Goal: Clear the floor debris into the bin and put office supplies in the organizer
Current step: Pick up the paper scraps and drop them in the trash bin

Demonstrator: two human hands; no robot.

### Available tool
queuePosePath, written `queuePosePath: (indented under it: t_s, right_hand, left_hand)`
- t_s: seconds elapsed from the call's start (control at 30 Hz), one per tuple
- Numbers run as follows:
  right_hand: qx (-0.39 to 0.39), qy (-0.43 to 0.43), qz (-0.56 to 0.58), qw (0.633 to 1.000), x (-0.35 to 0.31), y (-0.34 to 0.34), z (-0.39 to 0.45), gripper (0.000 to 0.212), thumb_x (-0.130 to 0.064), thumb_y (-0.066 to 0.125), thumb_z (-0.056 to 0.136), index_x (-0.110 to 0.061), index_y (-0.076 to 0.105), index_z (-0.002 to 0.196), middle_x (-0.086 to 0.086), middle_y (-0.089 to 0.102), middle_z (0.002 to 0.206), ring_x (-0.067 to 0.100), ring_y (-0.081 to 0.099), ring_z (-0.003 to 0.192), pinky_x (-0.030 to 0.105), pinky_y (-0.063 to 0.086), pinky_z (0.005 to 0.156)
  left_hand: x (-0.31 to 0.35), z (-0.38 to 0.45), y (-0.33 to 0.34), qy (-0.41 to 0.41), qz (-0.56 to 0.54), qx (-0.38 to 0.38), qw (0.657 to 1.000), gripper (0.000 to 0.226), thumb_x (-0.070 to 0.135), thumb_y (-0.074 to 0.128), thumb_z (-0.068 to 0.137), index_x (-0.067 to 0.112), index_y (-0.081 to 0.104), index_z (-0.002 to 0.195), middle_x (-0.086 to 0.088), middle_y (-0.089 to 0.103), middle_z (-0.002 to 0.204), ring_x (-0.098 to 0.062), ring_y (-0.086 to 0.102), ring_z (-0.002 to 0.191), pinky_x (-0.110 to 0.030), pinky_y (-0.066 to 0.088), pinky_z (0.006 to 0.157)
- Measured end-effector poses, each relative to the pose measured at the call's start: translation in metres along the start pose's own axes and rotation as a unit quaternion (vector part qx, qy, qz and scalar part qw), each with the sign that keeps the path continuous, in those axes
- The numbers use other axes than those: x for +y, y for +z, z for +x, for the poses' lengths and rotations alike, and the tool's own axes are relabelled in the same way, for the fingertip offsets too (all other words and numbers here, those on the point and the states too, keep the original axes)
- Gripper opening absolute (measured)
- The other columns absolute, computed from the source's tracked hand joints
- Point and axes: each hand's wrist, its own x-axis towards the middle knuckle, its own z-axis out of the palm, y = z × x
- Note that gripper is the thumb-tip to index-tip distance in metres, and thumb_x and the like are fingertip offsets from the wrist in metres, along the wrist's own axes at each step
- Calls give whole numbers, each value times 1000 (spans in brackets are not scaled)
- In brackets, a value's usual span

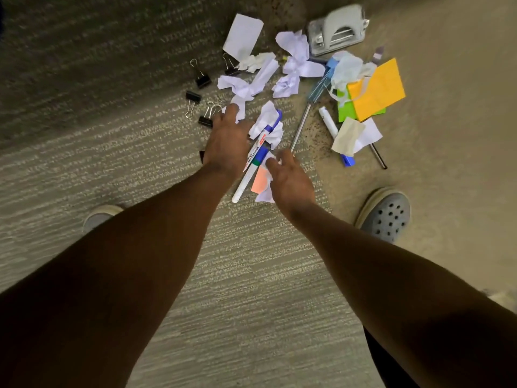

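The carpeted floor (140,163) takes up nearly everything I see, and the mess sits in one loose patch ahead of my feet, with plenty of bare carpet to the left and behind for my arms to move in. At the far edge lies the grey hole punch (337,29), heavy enough that I judge it should go last. To its right is a stack of orange and green paper (376,89) with a soft white wad on top, probably dropped together, so it overlaps the pens under it. Crumpled white paper (296,60) is strewn through the middle; that is the bin's share, though I see neither bin nor organizer from here. The whiteboard marker (253,161) lies slanted between my hands, half buried under a paper ball, with a peach note (260,182) beside its lower end. A second white marker (328,121) and a thin metal rod (300,127) lie to the right, and black binder clips (193,98) are scattered at the left fringe, apart from each other. My left hand (226,144) is spread, fingers loosely reaching over paper near the clips, holding nothing I can make out. My right hand (291,177) is half open, fingertips touching a white scrap beside the marker, not yet closed round it.
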Motion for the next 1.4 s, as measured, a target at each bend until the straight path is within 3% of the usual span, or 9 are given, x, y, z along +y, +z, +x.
queuePosePath:
  t_s: [0.2,0.33,0.43,0.53,0.67,0.8,1.1,1.23,1.4]
  right_hand:
    - [66,54,137,987,6,-17,4,27,9,54,77,-7,60,98,13,59,107,30,58,90,30,43,67]
    - [122,110,174,971,1,-29,11,22,4,57,76,-7,59,95,12,63,98,29,60,85,29,42,67]
    - [149,153,184,960,-2,-33,22,26,2,57,79,-14,55,101,10,67,93,31,63,84,31,44,65]
    - [116,154,182,964,-6,-32,34,43,-8,62,85,-18,45,124,11,67,107,31,65,96,33,46,72]
    - [48,136,151,978,-9,-26,45,71,-28,76,79,-18,36,137,12,50,133,30,57,115,39,50,90]
    - [58,120,127,983,-13,-23,52,50,-25,73,84,-16,48,126,13,51,127,30,62,107,35,53,85]
    - [130,132,198,962,-1,-48,31,27,-26,66,86,-9,54,103,12,66,96,19,52,78,27,34,66]
    - [78,96,175,977,-2,-42,-9,21,-18,58,90,-16,47,108,8,63,95,28,62,82,31,42,65]
    - [-60,30,41,997,-7,-21,-34,56,-13,51,94,-31,25,141,11,56,121,29,62,96,37,54,73]
  left_hand:
    - [-15,-10,-2,-58,26,1,998,36,1,63,88,5,55,122,-14,31,148,-33,39,127,-39,51,95]
    - [-31,-8,-6,-49,2,5,999,40,-2,57,89,0,50,128,-17,44,139,-30,50,117,-37,49,97]
    - [-36,-8,-14,-47,-48,21,998,24,-1,55,88,-1,56,113,-18,57,120,-28,56,101,-35,48,84]
    - [-34,-10,-21,-73,-128,60,987,15,-1,54,87,6,54,101,-13,60,100,-24,54,87,-30,38,67]
    - [-24,-3,-25,-87,-192,96,973,37,-1,56,87,14,51,119,-8,61,119,-24,59,105,-25,43,78]
    - [-20,5,-21,-55,-151,93,983,45,0,50,91,10,50,135,-13,51,135,-25,51,121,-24,41,94]
    - [-25,-26,-27,-90,-206,93,970,39,-3,52,87,8,61,123,-19,56,119,-14,50,91,2,37,61]
    - [-33,-58,-26,-105,-202,79,971,36,-1,53,87,10,63,120,-16,57,108,-16,49,82,-7,30,53]
    - [-44,-95,-21,-134,-210,50,967,37,-1,54,86,7,62,121,-16,57,102,-22,53,79,-19,35,64]
